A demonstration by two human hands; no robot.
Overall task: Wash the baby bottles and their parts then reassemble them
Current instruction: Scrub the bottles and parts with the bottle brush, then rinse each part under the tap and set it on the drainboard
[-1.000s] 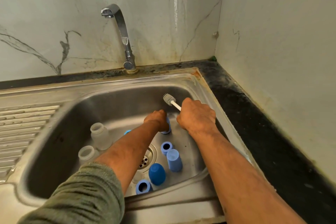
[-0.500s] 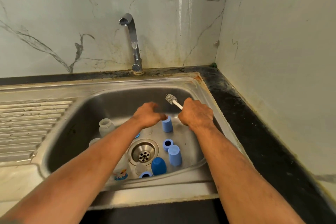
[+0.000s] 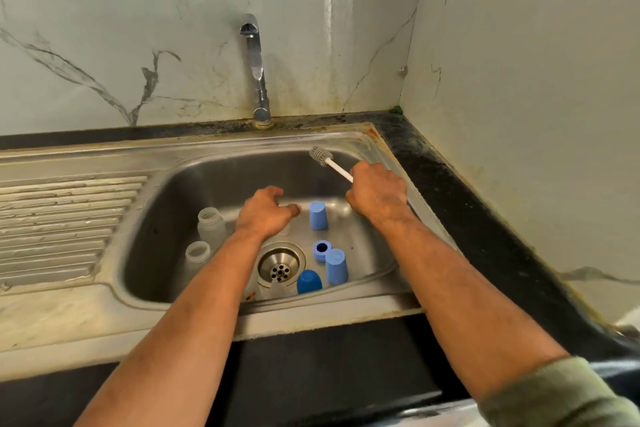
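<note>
Your right hand (image 3: pixel 377 196) is closed around the white handle of the bottle brush (image 3: pixel 323 159), bristle head up and angled toward 11 o'clock, clear of every part. Your left hand (image 3: pixel 265 213) hovers half-open, fingers curled, holding nothing that shows; whether it touches a pale part beneath it, you cannot tell from here. In the sink (image 3: pixel 166 184): one light blue cap (image 3: pixel 318 215) upright just at 3 o'clock of the left hand, a blue ring (image 3: pixel 322 248) and a second light blue cap (image 3: pixel 336 266) touching or nearly so, a dark blue cap (image 3: pixel 309 281) at 5 o'clock of the drain (image 3: pixel 280 265). Two clear bottles (image 3: pixel 211 222) stand at 9 o'clock of the drain, mouths up. Tap (image 3: pixel 254 66) shows no running water. Risks: a careless forearm sweep likely topples the upright bottles; wet caps may slip from your grip; small pieces sit close to the drain.
</note>
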